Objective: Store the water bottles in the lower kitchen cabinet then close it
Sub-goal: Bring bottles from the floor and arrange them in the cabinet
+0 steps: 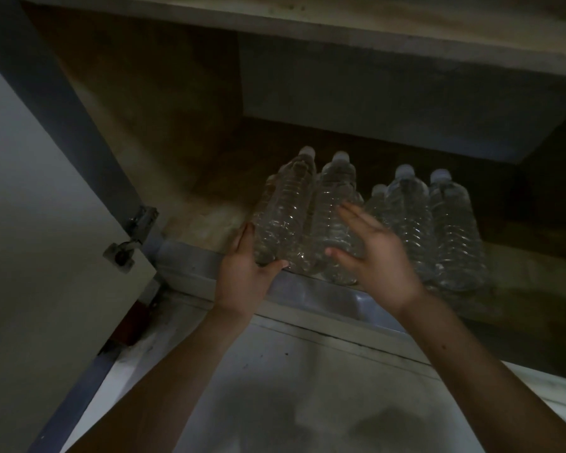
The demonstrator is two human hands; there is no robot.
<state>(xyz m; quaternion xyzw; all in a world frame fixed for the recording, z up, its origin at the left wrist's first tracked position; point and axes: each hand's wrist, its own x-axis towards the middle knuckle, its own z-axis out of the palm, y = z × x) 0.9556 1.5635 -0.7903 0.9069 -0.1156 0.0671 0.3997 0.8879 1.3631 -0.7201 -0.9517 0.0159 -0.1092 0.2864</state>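
Clear plastic water bottles point(451, 230), ribbed walls, pale caps, stand upright in dim light on the worn brown bottom of the open cabinet point(203, 220), centre of frame. Two front ones sit centre-left, with a cluster packed close on their right.

Left hand point(242, 266) grips the base of the near-left bottle point(285, 207), thumb curled under, fingers along its side. Right hand point(376, 253) is spread, fingers straight against the neighbouring bottle point(330, 197).

Pale flat door point(30, 223) swung open at left, metal hinge point(141, 220) on its edge. Smudged white floor point(275, 371) at bottom.
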